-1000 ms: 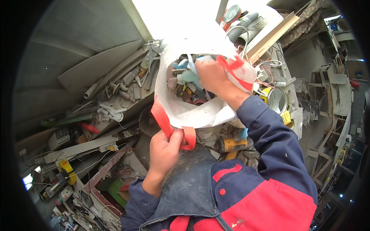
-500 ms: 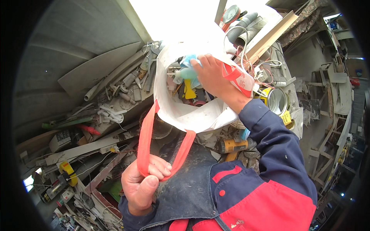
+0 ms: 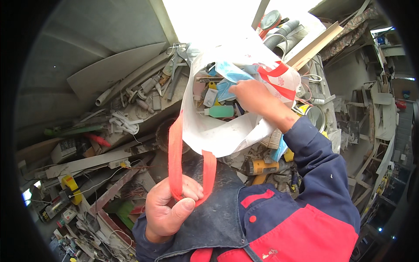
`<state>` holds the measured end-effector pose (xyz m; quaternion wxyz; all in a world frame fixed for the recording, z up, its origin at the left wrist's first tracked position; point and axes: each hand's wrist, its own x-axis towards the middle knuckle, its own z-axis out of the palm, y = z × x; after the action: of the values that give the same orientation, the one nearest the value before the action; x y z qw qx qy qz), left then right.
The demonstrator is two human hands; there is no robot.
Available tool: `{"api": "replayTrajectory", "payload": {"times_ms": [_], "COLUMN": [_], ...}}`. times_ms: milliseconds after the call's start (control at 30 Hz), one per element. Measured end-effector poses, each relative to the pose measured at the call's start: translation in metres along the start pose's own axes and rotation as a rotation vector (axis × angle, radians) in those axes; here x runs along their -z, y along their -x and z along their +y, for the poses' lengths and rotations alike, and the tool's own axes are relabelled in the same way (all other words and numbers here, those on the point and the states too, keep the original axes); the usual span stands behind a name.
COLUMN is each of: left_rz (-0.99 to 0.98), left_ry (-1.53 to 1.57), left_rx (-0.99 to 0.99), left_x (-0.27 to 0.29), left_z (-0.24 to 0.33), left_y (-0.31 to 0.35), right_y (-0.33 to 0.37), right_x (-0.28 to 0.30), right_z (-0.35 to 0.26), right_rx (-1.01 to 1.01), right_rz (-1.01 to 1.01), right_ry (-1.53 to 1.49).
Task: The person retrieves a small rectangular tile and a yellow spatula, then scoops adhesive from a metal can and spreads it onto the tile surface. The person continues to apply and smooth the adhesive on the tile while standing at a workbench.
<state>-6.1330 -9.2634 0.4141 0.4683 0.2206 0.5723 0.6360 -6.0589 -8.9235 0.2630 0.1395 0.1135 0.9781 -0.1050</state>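
Step, as I read it: reaching inside the wide-mouthed white fabric bag (image 3: 220, 137) before you. Your left hand (image 3: 171, 209) curls its fingers round the flat red fabric strap (image 3: 175, 153). Your right hand (image 3: 257, 98) meets the pale-blue pleated face mask (image 3: 224, 90) inside; pinching or only touching, can't tell: fingertips partly hidden. Drawing it out would call for a taut strap. Bag's bottom buried; far rim lost in glare.

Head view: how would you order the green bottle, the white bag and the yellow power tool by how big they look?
1. White bag, clearly largest
2. Yellow power tool
3. Green bottle, smallest
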Motion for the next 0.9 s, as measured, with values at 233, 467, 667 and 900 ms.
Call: {"api": "replayTrajectory", "payload": {"times_ms": [233,467,667,900], "left_rz": [0.022,-0.007,-0.056,0.006], "left_ry": [-0.045,-0.06,-0.174,-0.238], "left_rx": [-0.02,0.042,0.01,-0.079], "left_x": [0.009,0.007,0.01,0.017], "left_z": [-0.004,0.002,0.002,-0.007], "left_y": [0.01,0.008,0.01,0.016], "right_y": [0.006,-0.009,-0.021,0.014], "right_x": [0.029,-0.049,-0.072,0.054], "right_z": [0.041,0.014,0.029,-0.008], "right_rx": [-0.124,-0.222,-0.338,-0.123], "right_rz": [-0.052,-0.379,-0.175,-0.303], "right_ry": [0.053,0.344,0.179,0.021]}}
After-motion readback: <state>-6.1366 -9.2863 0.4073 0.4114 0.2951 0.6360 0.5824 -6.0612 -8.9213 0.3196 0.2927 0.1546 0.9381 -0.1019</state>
